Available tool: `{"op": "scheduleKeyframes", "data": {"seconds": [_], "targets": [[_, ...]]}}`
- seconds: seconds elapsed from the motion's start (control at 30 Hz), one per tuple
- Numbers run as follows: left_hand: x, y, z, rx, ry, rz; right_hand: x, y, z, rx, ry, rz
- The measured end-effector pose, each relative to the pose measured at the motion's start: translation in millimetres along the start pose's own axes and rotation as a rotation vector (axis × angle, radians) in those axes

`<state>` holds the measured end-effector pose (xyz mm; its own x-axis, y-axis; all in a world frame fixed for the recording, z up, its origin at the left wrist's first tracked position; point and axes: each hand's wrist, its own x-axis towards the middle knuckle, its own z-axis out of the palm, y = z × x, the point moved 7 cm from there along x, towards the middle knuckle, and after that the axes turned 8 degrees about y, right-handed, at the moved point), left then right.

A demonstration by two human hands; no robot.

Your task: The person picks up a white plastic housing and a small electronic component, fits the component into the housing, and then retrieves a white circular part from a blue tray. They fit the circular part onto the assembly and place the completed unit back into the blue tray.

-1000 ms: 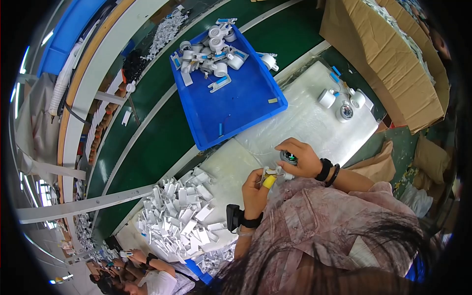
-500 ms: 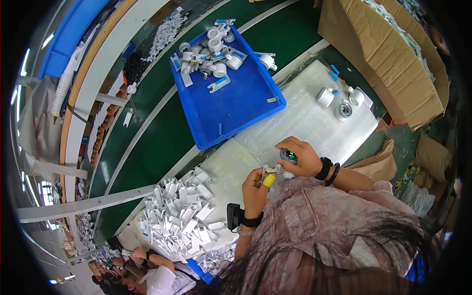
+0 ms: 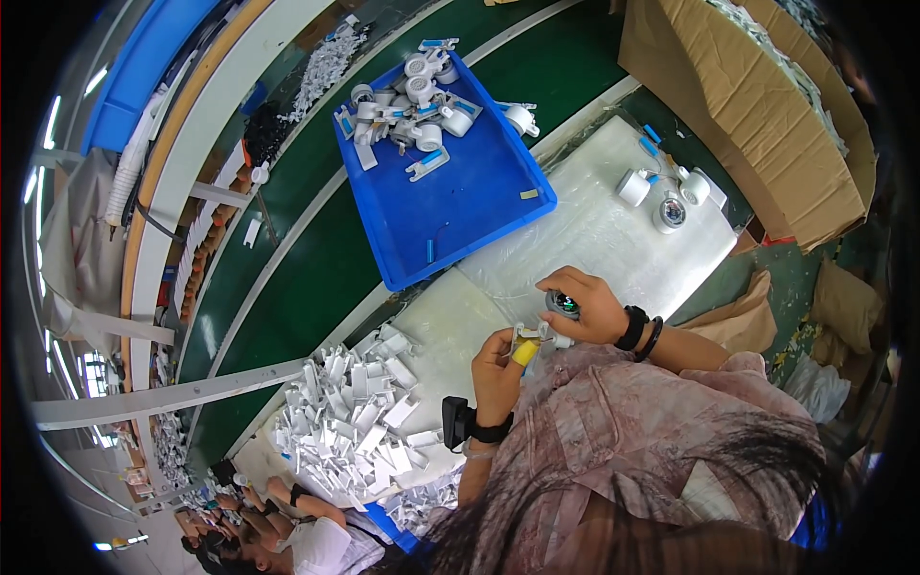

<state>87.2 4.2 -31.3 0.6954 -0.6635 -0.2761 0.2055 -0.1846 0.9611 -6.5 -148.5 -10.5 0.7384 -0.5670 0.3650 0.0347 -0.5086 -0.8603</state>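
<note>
Close to my body, my left hand (image 3: 494,379) is closed on a small white plastic bracket (image 3: 525,333). Something yellow (image 3: 524,353) covers its thumb tip. Right beside it, my right hand (image 3: 596,309) grips a round white housing (image 3: 563,305), whose open end shows a dark inside with a green glint. The two parts are almost touching; whether a wire joins them is too small to tell. Farther right on the pale work surface stand several white round housings (image 3: 671,213), one with its inner face up, and blue cylindrical cells (image 3: 650,146) lie beyond them.
A blue tray (image 3: 402,249) holds assembled white units at its far end. White plastic brackets (image 3: 355,412) are heaped to my left. A cardboard box (image 3: 747,115) stands at the far right. Beyond the table runs a green conveyor (image 3: 302,264). Another person (image 3: 316,541) works at lower left.
My hands and the parts in them stay almost in place. At lower left, the other person's arms have shifted slightly.
</note>
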Motion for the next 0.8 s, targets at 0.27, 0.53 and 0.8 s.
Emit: {"op": "scheduleKeyframes", "data": {"seconds": [0.27,0.53,0.8], "targets": [[-0.9,1.6,2.9,0.019,-0.025,0.006,-1.5,-0.3,-1.4,-0.003,0.017,-0.014],[8.3,7.6,2.3,0.01,-0.036,0.038,3.4,6.0,1.1,-0.07,-0.064,0.005],[41.3,12.2,-85.7,0.074,0.215,0.083,21.0,41.5,-2.6,-0.079,-0.116,0.173]]}}
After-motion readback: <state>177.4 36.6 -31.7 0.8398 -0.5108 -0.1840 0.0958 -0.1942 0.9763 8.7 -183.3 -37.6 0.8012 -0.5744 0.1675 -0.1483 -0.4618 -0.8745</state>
